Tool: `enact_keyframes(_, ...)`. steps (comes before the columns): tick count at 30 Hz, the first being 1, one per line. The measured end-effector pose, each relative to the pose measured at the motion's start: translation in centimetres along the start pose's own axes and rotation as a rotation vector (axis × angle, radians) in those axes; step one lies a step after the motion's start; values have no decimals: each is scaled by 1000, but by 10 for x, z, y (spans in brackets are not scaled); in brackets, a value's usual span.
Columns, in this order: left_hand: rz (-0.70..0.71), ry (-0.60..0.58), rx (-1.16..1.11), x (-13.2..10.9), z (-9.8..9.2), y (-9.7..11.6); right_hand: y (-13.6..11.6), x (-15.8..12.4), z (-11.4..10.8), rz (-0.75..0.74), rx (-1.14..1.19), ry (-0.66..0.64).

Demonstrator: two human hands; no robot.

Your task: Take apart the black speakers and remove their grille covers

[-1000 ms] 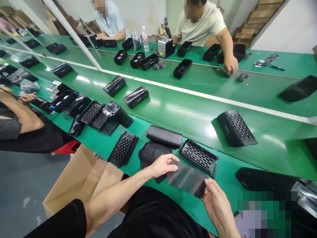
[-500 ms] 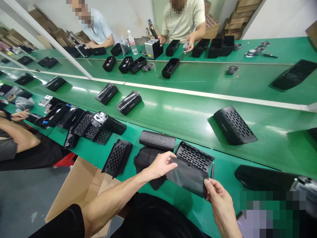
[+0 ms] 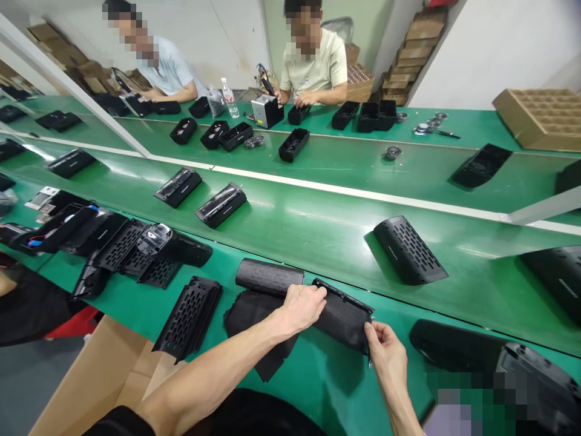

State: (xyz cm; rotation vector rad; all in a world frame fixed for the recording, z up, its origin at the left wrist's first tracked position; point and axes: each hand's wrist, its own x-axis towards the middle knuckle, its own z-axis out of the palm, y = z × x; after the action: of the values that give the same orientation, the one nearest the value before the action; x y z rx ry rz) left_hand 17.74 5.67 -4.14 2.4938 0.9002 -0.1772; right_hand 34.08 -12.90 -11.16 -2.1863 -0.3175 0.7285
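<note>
A thin black cloth sheet (image 3: 341, 316) lies over a slotted black plastic panel (image 3: 347, 295), whose far rim still shows. My left hand (image 3: 303, 307) is closed at the sheet's upper left corner, fingertips curled down against the panel. At the right edge my right hand (image 3: 385, 344) pinches the sheet between thumb and fingers. A slim metal tool (image 3: 370, 362) sticks out beside my right fingers, partly hidden. Left of the panel lies a pile of black cloth (image 3: 258, 321), partly under my left forearm. Just behind that pile rests a slotted black cover (image 3: 270, 276).
Another slotted panel (image 3: 190, 318) lies at the bench's left, above an open cardboard box (image 3: 97, 363). Speaker housings (image 3: 411, 249) sit on the green conveyor (image 3: 295, 224) ahead. A long black housing (image 3: 454, 342) stands to the right. Two people work across the line.
The cloth sheet has moved up over the panel and now covers its slots. My left hand has curled down onto the corner. The head view has shifted to the right.
</note>
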Motion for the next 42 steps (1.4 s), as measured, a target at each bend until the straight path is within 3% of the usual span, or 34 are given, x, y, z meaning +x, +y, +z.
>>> enact_keyframes(5, -54, 8, 15, 7, 6, 1, 6, 22, 5, 57, -123, 9)
enact_keyframes(18, -244, 89, -401, -48, 16, -23, 9, 26, 5, 104, -108, 17)
enact_keyframes(22, -273, 105, -491, -56, 15, -24, 4, 18, 2, 99, 33, 26)
enact_keyframes(25, -257, 139, -552, -60, 12, -22, 0, 9, 1, 79, 236, -40)
enact_keyframes(32, -270, 344, -830, -62, -13, -28, -27, -24, -25, 161, 593, -204)
enact_keyframes(33, -286, 304, -922, -61, -18, -30, -33, -30, -31, 188, 624, -222)
enact_keyframes(36, -293, 7, -1235, -63, -31, -33, -50, -48, -43, 259, 687, -268)
enact_keyframes(38, -255, -117, -1332, -66, -35, -32, -60, -59, -47, 287, 708, -286)
enact_keyframes(42, -219, -53, -1431, -81, -39, -25, -77, -75, -48, 274, 716, -288)
